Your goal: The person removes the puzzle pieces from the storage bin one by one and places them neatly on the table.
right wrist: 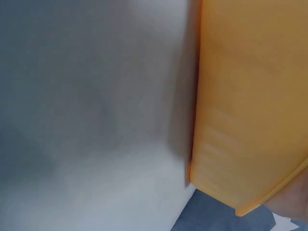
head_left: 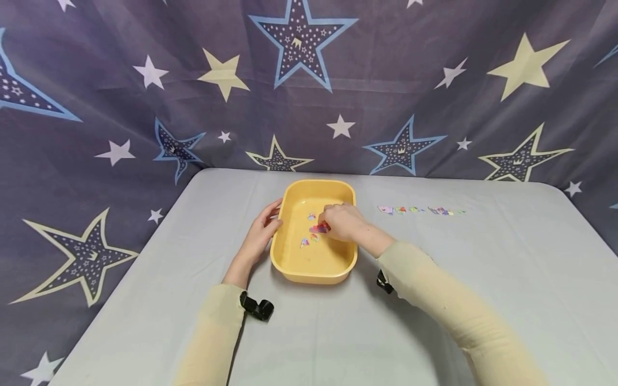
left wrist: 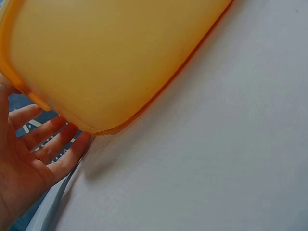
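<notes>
A yellow plastic basin stands on the table in the head view. My left hand rests against its left side, thumb at the rim and fingers loosely spread. In the left wrist view the fingertips of that left hand touch the outside of the basin. Reaching over the right rim, my right hand pinches a small red-and-purple flat cutout inside the basin. Several small colourful cutouts lie on the basin floor. The right wrist view shows mostly the basin's outer wall; the fingertips are hidden there.
To the basin's right, a row of small colourful cutouts lies on the grey-white table. A dark curtain with stars hangs behind the table and along its left side. Black straps circle both wrists.
</notes>
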The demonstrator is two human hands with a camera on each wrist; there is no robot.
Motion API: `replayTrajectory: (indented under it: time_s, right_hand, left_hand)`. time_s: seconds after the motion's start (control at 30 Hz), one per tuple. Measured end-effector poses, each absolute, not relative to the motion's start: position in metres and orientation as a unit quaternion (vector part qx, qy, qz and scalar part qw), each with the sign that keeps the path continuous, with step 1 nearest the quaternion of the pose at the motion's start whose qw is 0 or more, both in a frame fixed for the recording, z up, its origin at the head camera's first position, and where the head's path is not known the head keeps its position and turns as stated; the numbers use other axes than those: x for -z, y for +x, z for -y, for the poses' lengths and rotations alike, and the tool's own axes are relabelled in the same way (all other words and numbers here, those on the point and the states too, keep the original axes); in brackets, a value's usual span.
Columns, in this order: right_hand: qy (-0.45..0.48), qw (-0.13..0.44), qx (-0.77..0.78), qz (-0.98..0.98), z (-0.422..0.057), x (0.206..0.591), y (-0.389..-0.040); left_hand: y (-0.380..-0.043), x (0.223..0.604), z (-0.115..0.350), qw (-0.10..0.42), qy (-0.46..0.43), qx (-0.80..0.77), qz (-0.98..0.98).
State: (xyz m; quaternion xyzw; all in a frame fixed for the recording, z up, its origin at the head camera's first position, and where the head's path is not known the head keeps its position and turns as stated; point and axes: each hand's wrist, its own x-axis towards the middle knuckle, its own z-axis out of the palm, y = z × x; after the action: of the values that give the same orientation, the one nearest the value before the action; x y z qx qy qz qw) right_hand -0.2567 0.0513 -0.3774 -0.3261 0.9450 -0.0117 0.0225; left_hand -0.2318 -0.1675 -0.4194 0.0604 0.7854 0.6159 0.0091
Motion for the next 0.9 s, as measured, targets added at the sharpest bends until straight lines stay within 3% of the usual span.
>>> replayTrajectory:
  time_s: [0.5,0.9]
  right_hand:
    - [-0.32,-0.016,0.126,-0.939,-0.055,0.375,-0.257]
    - [-0.332,-0.057,0.169,-0.926,-0.076,0.35,-0.257]
  left_hand:
    - [-0.23,0.416,0.168,0.026,0.054,-0.627,-0.777]
    - [-0.216,0.395,0.161,0.022,0.067,-0.622,-0.78]
